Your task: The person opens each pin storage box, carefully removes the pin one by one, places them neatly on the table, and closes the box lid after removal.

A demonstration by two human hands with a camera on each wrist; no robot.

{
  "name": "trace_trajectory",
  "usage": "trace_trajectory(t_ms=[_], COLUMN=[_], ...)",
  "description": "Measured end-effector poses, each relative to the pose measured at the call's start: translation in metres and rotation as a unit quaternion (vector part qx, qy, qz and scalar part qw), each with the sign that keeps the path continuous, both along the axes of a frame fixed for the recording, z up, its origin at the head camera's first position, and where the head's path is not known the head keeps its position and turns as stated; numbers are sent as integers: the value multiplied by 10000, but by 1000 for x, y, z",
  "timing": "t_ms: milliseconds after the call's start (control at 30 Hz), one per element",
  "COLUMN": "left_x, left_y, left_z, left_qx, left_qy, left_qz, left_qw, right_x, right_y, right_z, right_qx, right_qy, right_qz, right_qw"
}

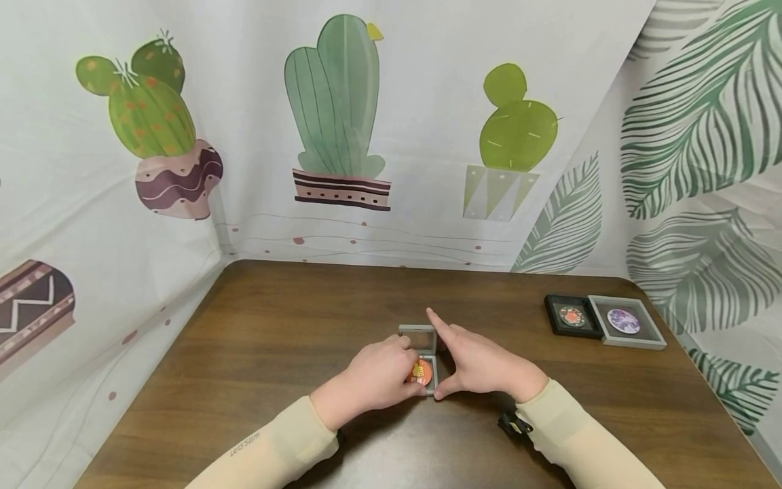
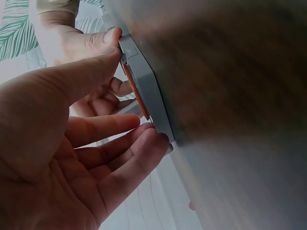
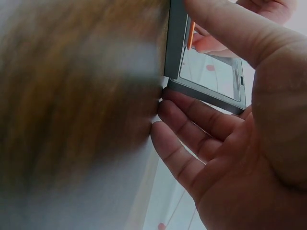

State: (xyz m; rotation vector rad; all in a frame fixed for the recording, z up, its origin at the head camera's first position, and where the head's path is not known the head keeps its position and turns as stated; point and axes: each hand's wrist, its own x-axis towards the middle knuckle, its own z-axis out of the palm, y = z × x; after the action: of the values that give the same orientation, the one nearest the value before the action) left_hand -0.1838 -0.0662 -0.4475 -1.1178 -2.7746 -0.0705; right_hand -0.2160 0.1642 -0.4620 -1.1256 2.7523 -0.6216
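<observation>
Wooden tabletop (image 1: 275, 312) below, left hand (image 1: 381, 370) pinches the likely light, stiff grey case (image 2: 149, 88) by its edges, safest hold, right hand (image 1: 484, 358) spread alongside.

A: What is the pose?
B: The left forearm (image 1: 269, 438) and right forearm (image 1: 580, 431) are sleeved and converge forward.
A: The left hand (image 1: 380, 373)?
B: Its fingers (image 2: 103, 129) bend inward, thumb (image 2: 91, 72) opposed.
A: The right hand (image 1: 485, 362)?
B: Thumb and index finger (image 1: 441, 327) spread in a V, the index extended forward.
</observation>
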Motion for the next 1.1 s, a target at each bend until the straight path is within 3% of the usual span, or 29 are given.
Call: trace_trajectory(t_ms=[233, 467, 1100], left_x=[0, 0, 0], left_y=[0, 1, 8], left_z=[-3, -3, -2], left_qx=[82, 110, -124], left_qy=[175, 129, 212], left_qz=[-86, -64, -49], left_qw=[9998, 9998, 9997], right_x=[0, 0, 0], right_y=[0, 0, 0], right_z=[0, 0, 0], right_qx=[18, -18, 35], right_qy=[10, 42, 74], right_qz=[-8, -16, 10], right_qw=[10000, 10000, 10000])
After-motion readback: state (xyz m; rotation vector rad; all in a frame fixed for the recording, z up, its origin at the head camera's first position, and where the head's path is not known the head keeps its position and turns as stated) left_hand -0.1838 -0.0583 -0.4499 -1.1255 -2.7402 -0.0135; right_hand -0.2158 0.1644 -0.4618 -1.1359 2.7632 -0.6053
